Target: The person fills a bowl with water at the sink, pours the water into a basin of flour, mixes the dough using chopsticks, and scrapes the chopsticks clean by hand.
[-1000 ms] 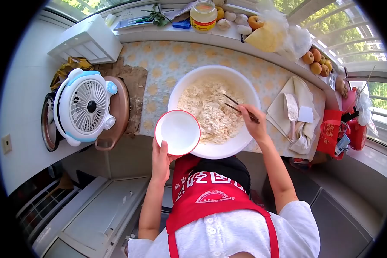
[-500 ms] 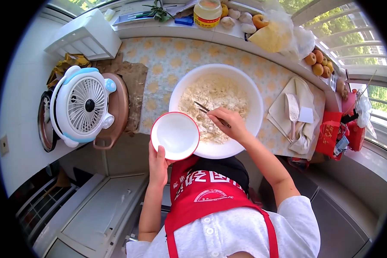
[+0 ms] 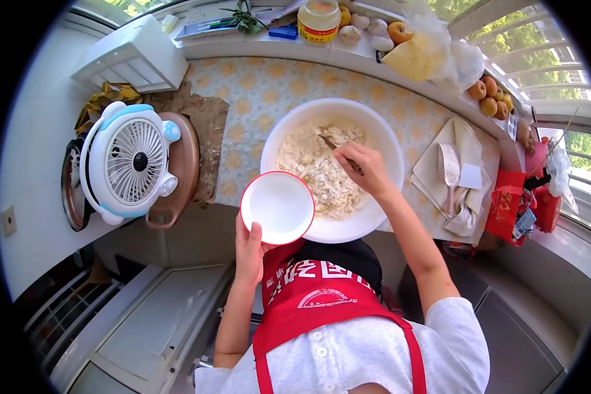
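Observation:
A large white basin (image 3: 387,203) stands on the table, holding clumpy, floury dough (image 3: 325,174). My right hand (image 3: 364,169) is closed around dark chopsticks (image 3: 328,142), whose tips reach into the flour mixture. At the basin's near left rim, my left hand (image 3: 249,253) grips a white bowl (image 3: 277,209) with a red rim, its thumb on the near edge. The bowl is tilted so its inside faces up, and I see only white in it.
A white and blue fan (image 3: 140,161) stands at left beside a brown pan (image 3: 182,171). On the right, a scoop (image 3: 449,167) lies on a folded cloth (image 3: 466,213). A jar (image 3: 318,23), garlic and fruit line the back sill. A red bag (image 3: 504,203) sits at far right.
My left hand has shifted slightly right with the bowl. My right hand has moved right and away from me, bringing the chopstick tips toward the far part of the mixture.

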The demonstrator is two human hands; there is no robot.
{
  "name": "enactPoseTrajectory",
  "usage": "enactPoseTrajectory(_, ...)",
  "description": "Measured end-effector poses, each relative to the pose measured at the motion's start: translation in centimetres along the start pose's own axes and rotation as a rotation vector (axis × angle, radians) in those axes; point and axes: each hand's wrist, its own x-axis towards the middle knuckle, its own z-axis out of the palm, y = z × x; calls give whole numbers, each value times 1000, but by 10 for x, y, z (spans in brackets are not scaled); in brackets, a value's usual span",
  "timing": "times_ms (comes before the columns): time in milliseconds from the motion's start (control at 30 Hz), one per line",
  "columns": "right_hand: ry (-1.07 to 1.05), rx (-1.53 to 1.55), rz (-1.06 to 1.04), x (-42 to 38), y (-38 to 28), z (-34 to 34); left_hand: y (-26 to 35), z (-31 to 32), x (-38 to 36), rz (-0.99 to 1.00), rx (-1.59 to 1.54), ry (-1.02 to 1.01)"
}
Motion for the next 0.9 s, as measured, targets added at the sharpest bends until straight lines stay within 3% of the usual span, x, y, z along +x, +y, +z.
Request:
enactPoseTrajectory(67, -229, -126, -250, 6, -8, 1, 0, 0, -1, 5, 9, 6)
enactPoseTrajectory(200, -311, -24, -283, 46, -24, -7, 1, 0, -3, 35, 6, 18)
enactPoseTrajectory(300, -412, 118, -102, 101, -22, -6, -1, -3, -4, 11, 10, 33)
enactPoseTrajectory(333, -420, -51, -125, 117, -14, -8, -1, -3, -6, 5, 10, 35)
enactPoseTrajectory(400, -411, -6, 4, 130, 3, -29, -1, -4, -7, 19, -8, 51)
enactPoseTrajectory(533, -222, 106, 262, 104, 35, -82, -1, -6, -2, 49, -41, 26)
enactPoseTrajectory(633, -274, 4, 199, 117, 21, -60, -6, -8, 0, 54, -33, 18)
enactPoseTrajectory(733, -460, -67, -43, 143, -9, -6, -7, -6, 0, 49, -18, 18)
enactPoseTrajectory(833, -517, -74, -129, 140, -26, 13, -5, -5, 0, 43, -27, 41)
enactPoseTrajectory(900, -394, 35, 10, 129, 1, -11, -6, -7, -1, 25, -25, 30)
